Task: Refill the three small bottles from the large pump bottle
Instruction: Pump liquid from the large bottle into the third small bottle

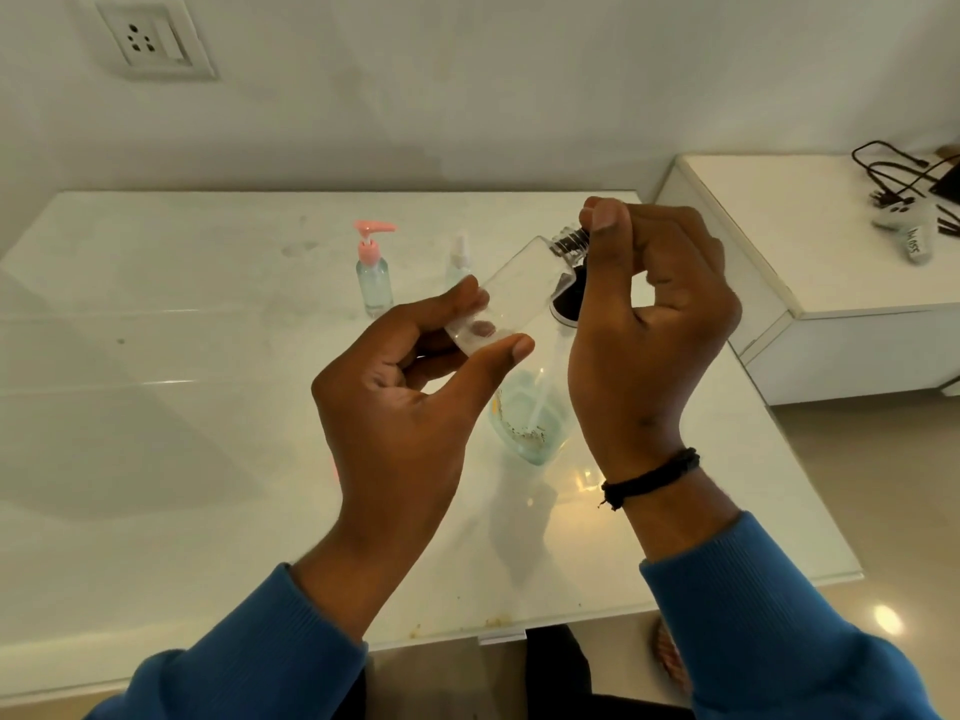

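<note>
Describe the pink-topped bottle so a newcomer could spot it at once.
Start at the white table and look toward its far edge, left of the raised hands. The small clear bottle stands upright there; its pink pump head sets it apart from the paler, white-topped bottle beside it.

Tabletop (156, 356) showing glossy, smooth white, reflecting light. Held small bottle (511, 283) looking clear plastic, neck cap (571, 241) dark, ribbed. Standing bottle (374, 283) appearing clear plastic under pink pump. Sleeves (769, 631) showing blue ribbed knit cloth. Wristband (649, 478) looking black braided thread.
</note>
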A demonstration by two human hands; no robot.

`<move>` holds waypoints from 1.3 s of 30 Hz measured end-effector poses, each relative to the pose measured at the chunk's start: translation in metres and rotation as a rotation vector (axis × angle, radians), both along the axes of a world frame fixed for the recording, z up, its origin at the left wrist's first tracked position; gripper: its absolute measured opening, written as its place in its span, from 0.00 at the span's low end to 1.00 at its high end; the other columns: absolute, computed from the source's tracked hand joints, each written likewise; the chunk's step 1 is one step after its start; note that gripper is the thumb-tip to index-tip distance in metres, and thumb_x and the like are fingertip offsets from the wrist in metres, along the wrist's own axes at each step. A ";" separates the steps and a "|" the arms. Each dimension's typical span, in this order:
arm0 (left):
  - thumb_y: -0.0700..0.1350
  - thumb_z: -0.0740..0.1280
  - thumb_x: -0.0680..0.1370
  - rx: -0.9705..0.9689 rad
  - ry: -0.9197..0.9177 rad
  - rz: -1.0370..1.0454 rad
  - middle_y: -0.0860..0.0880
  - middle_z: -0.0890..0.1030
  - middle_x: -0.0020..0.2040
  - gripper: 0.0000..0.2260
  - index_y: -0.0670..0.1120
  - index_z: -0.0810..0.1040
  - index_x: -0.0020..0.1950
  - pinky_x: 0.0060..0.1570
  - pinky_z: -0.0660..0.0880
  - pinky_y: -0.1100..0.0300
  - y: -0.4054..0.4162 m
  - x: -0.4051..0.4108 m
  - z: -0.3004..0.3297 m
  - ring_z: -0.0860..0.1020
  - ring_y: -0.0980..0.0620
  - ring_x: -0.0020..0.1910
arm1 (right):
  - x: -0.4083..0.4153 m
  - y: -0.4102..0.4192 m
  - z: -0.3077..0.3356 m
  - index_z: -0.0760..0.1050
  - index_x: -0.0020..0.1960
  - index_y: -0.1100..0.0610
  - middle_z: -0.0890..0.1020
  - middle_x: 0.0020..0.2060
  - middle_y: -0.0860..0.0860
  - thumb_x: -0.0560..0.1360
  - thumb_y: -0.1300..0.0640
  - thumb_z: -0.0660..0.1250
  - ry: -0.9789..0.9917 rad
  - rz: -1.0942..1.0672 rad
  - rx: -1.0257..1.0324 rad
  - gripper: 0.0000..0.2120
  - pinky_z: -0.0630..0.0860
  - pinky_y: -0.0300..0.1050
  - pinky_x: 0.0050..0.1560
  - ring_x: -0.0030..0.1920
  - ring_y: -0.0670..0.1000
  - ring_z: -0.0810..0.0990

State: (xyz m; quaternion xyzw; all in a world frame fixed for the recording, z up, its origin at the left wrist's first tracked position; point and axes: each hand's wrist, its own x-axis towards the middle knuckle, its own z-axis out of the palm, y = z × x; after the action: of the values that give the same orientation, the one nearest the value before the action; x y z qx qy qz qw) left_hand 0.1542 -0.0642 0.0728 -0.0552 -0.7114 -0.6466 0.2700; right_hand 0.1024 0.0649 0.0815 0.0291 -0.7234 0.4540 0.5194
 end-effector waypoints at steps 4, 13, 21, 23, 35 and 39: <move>0.40 0.79 0.71 -0.018 0.000 0.013 0.54 0.85 0.54 0.17 0.40 0.83 0.59 0.50 0.80 0.67 0.000 -0.001 -0.001 0.84 0.60 0.52 | 0.001 -0.002 -0.005 0.83 0.46 0.61 0.81 0.44 0.44 0.81 0.61 0.67 0.016 0.016 -0.033 0.08 0.76 0.60 0.43 0.44 0.41 0.78; 0.40 0.79 0.71 -0.032 0.005 0.019 0.55 0.84 0.53 0.17 0.41 0.83 0.59 0.49 0.79 0.70 0.000 -0.001 -0.001 0.84 0.61 0.51 | 0.002 -0.003 -0.007 0.83 0.47 0.61 0.83 0.45 0.46 0.81 0.61 0.67 0.019 0.010 -0.028 0.08 0.77 0.58 0.45 0.46 0.44 0.79; 0.41 0.79 0.71 -0.046 0.005 0.022 0.57 0.84 0.53 0.17 0.42 0.83 0.59 0.49 0.78 0.72 0.001 0.000 0.000 0.83 0.64 0.51 | 0.000 -0.001 -0.003 0.84 0.46 0.60 0.83 0.43 0.45 0.81 0.60 0.67 0.009 -0.014 -0.004 0.08 0.76 0.54 0.45 0.43 0.43 0.78; 0.41 0.79 0.71 -0.038 -0.002 0.018 0.57 0.84 0.53 0.17 0.42 0.83 0.59 0.48 0.78 0.72 0.002 0.000 0.000 0.84 0.64 0.51 | 0.000 -0.001 -0.007 0.84 0.47 0.60 0.83 0.45 0.45 0.81 0.60 0.67 0.010 -0.015 -0.014 0.08 0.76 0.57 0.44 0.44 0.43 0.78; 0.41 0.79 0.72 -0.049 0.001 0.018 0.57 0.84 0.54 0.18 0.41 0.83 0.60 0.50 0.79 0.71 0.000 -0.001 -0.001 0.83 0.63 0.52 | 0.001 -0.002 -0.006 0.84 0.48 0.60 0.85 0.44 0.49 0.81 0.59 0.67 -0.008 -0.037 -0.003 0.09 0.74 0.56 0.46 0.43 0.53 0.81; 0.41 0.79 0.72 -0.047 0.008 0.022 0.54 0.84 0.54 0.18 0.40 0.83 0.60 0.51 0.79 0.69 -0.001 -0.002 -0.001 0.84 0.61 0.53 | 0.000 0.000 -0.002 0.84 0.46 0.59 0.85 0.42 0.48 0.81 0.59 0.68 -0.005 -0.044 0.017 0.09 0.73 0.50 0.46 0.41 0.52 0.80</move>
State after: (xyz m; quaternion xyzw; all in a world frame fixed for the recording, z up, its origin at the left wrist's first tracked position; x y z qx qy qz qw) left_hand 0.1524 -0.0649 0.0717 -0.0564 -0.7257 -0.6266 0.2784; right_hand 0.1024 0.0652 0.0799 0.0165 -0.7288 0.4366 0.5272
